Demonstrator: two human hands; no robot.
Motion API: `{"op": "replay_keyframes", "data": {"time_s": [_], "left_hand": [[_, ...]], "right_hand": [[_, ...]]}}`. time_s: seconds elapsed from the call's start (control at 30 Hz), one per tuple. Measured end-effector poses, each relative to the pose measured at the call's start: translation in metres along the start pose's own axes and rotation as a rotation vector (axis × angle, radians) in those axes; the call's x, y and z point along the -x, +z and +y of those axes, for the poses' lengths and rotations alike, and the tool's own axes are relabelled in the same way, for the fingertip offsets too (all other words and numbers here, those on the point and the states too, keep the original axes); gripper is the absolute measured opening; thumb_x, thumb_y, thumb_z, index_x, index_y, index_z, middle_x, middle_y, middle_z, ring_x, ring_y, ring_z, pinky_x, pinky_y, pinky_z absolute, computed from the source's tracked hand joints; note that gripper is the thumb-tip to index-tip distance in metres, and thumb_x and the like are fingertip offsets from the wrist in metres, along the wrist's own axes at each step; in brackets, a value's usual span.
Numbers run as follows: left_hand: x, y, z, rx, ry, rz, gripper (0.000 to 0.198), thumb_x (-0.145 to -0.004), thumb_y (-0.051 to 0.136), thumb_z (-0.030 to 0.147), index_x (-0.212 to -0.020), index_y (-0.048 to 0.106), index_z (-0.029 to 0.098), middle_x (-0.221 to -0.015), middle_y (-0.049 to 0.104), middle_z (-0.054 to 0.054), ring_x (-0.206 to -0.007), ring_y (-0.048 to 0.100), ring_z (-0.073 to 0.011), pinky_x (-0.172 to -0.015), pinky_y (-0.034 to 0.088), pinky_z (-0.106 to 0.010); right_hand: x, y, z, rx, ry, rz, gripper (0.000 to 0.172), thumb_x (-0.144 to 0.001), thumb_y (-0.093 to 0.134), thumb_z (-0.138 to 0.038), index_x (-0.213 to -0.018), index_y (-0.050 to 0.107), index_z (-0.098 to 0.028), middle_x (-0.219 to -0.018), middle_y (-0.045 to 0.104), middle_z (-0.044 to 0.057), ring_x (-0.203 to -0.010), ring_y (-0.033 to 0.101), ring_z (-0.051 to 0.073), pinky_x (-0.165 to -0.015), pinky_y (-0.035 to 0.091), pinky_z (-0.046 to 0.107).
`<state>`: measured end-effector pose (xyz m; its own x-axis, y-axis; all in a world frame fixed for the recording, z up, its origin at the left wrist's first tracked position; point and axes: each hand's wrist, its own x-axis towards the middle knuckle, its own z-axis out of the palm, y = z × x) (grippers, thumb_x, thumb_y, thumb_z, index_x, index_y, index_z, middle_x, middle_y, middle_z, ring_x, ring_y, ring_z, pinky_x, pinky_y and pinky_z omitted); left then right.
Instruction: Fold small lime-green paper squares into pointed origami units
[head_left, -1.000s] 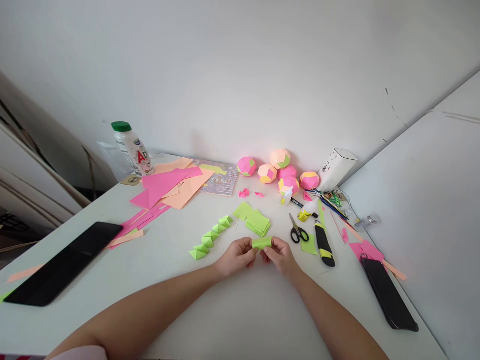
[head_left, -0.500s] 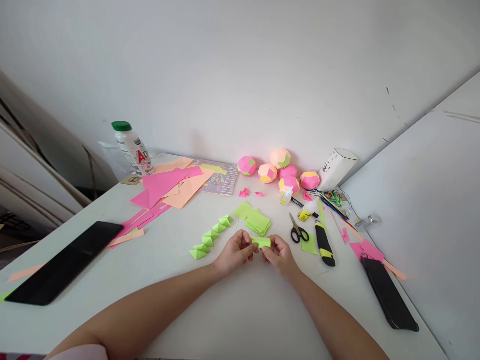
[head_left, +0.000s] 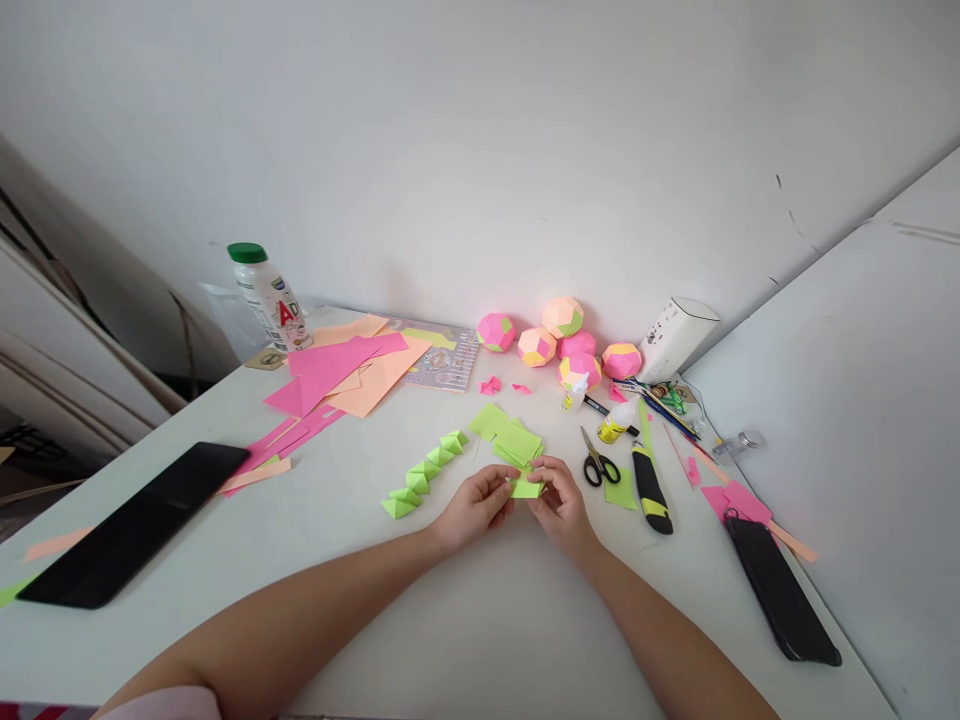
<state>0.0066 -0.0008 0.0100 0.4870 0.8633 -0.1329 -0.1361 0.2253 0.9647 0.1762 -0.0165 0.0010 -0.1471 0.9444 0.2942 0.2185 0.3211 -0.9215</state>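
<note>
Between my two hands is a small green piece of paper, partly covered by fingers. My left hand pinches its left edge. On the right side, my right hand grips the same paper, with fingers over its top. Just beyond lies a stack of green paper pieces. A row of folded green paper units runs diagonally to the left of my left hand. Black-handled scissors rest to the right of my right hand, beside a green paper square and a black-and-yellow utility knife.
Faceted paper balls sit against the wall, near glue bottles and a white paper tube. Pink and orange sheets, a white bottle and a black tablet lie left. A black phone-like case lies right.
My right fingers have come over the top of the green paper, which now shows a flatter, wider face. Both hands stay in nearly the same place.
</note>
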Motion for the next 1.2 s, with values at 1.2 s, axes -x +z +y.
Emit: {"op": "replay_keyframes", "data": {"time_s": [1.2], "left_hand": [[-0.002, -0.001, -0.013, -0.118, 0.166, 0.028, 0.037, -0.078, 0.059, 0.033, -0.109, 0.044, 0.019, -0.074, 0.048, 0.002, -0.067, 0.049, -0.0121, -0.061, 0.04, -0.025]], "right_hand": [[0.0, -0.003, -0.003, -0.225, 0.34, -0.073, 0.026, -0.076, 0.062, -0.041, -0.081, 0.055, -0.017, -0.067, 0.054, 0.0, -0.056, 0.052, 0.013, -0.049, 0.041, 0.023]]}}
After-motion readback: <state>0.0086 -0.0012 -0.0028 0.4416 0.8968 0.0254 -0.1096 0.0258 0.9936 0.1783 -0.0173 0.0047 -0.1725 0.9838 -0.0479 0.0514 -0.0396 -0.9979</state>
